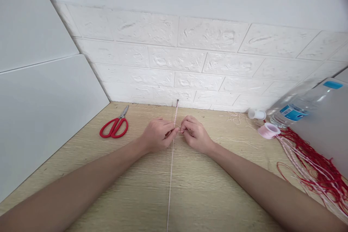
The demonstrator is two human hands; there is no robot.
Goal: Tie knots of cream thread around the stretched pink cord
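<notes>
A thin pink cord [171, 174] runs from a small pin at the wall's foot [177, 100] down the wooden table towards me; its upper stretch [175, 114] is braided pink and red. My left hand [157, 135] and my right hand [193, 133] meet at the cord near the braid's lower end. Both hands have fingers pinched together on fine strands of the cord. The fingertips hide the exact spot where the strands cross.
Red-handled scissors [114, 127] lie to the left. At the right are a pink spool [268, 130], a small white spool [257, 114], a lying water bottle [301, 105] and a tangle of red and pink threads [312, 166]. White panels stand at the left [40, 116].
</notes>
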